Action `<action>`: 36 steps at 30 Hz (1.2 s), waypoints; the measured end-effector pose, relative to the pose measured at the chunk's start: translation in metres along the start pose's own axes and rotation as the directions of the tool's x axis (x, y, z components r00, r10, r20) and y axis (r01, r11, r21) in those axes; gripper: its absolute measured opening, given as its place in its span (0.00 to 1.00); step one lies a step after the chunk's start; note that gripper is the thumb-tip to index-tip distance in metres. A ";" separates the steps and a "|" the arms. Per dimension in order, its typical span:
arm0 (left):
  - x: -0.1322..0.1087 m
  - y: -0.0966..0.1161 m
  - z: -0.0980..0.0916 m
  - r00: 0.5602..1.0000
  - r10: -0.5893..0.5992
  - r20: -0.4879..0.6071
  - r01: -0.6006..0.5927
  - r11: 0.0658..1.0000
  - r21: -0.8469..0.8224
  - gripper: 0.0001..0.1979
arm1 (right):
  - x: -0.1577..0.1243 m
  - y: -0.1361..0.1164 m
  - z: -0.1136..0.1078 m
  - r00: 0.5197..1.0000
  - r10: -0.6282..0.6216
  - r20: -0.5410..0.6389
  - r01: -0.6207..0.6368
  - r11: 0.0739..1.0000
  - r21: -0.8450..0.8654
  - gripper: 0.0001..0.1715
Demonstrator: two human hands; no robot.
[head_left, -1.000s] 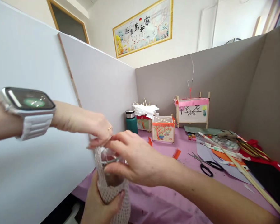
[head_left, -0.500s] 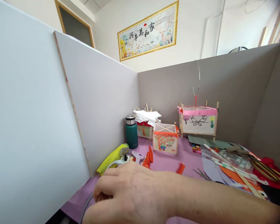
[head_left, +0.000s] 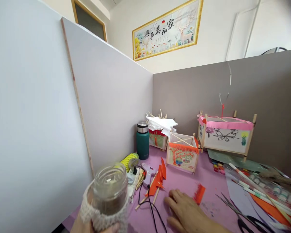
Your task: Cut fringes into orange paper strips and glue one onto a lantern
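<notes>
My left hand [head_left: 113, 228] is wrapped round a clear glass jar [head_left: 110, 186] in a cream knitted sleeve [head_left: 100, 216], at the lower left. Whether the jar has a lid I cannot tell. My right hand [head_left: 185, 208] rests on the purple tabletop [head_left: 208, 179] with its fingers a little apart and holds nothing. Just beyond it lies a fringed strip of red-orange paper [head_left: 199, 193]. Between my hands, a black cord [head_left: 149, 201] trails from a pale glue gun [head_left: 148, 174], beside orange paper scraps [head_left: 157, 181] and thin wooden sticks [head_left: 140, 179].
A green bottle [head_left: 142, 144] stands by the left partition [head_left: 116, 97]. Behind are a small decorated lantern frame [head_left: 183, 157], another topped with white paper [head_left: 161, 124], and a larger pink-trimmed one [head_left: 226, 139]. Scissors [head_left: 240, 212], markers [head_left: 247, 187] and coloured paper lie at right.
My right hand has drawn back from the left front to the table's middle. The jar has come into view in my left hand. My view has turned slightly left.
</notes>
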State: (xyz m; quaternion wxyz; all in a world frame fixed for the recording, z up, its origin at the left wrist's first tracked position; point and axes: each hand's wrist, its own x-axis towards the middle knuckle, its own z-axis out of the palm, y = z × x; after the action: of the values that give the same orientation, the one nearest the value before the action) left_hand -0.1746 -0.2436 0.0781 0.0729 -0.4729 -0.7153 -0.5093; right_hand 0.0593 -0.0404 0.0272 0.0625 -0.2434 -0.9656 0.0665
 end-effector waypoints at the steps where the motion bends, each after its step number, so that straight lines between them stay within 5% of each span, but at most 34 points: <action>1: 0.012 0.004 0.003 1.000 0.011 0.009 -0.012 1.000 0.011 0.30 | 0.004 0.002 -0.004 1.000 -0.019 0.014 0.020 1.000 -0.012 0.18; 5: 0.056 0.023 0.016 0.994 0.078 0.078 -0.074 0.996 -0.055 0.30 | 0.046 -0.009 -0.076 0.970 -0.109 -0.217 0.139 0.982 0.127 0.20; 9: 0.077 0.031 0.029 0.990 0.136 0.023 -0.133 0.986 -0.099 0.27 | 0.095 -0.047 -0.134 0.867 -0.209 -0.452 0.419 0.798 0.434 0.27; 12: 0.081 0.035 0.036 0.979 0.203 -0.011 -0.203 0.975 -0.088 0.23 | 0.114 -0.073 -0.126 0.874 -0.187 -0.448 0.450 0.656 0.606 0.52; 15: 0.079 0.040 0.040 0.960 0.278 -0.040 -0.280 0.957 -0.073 0.22 | 0.119 -0.085 -0.108 0.884 -0.104 -0.455 0.425 0.583 0.692 0.58; 19: 0.071 0.037 0.042 0.960 0.273 -0.055 -0.276 0.960 -0.048 0.23 | 0.112 -0.080 -0.116 0.647 -0.240 -0.724 0.622 0.715 0.319 0.47; 20: 0.068 0.034 0.043 0.966 0.255 -0.044 -0.256 0.966 -0.039 0.24 | 0.109 -0.078 -0.123 0.627 -0.314 -0.713 0.637 0.733 0.238 0.40; 24: 0.058 0.025 0.046 0.978 0.208 0.004 -0.207 0.978 -0.026 0.28 | 0.096 -0.072 -0.146 0.690 -0.464 -0.556 0.620 0.774 0.124 0.27; 36: 0.046 0.028 0.035 0.967 0.251 0.046 -0.247 0.965 -0.085 0.29 | 0.087 -0.084 -0.157 0.754 -0.529 -0.390 0.618 0.773 0.145 0.25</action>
State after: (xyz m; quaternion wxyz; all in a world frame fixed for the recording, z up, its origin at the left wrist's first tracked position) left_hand -0.1657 -0.1872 0.1070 0.0974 -0.5756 -0.6314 -0.5104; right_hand -0.0313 -0.0568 0.2026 0.2710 0.0704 -0.9510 0.1308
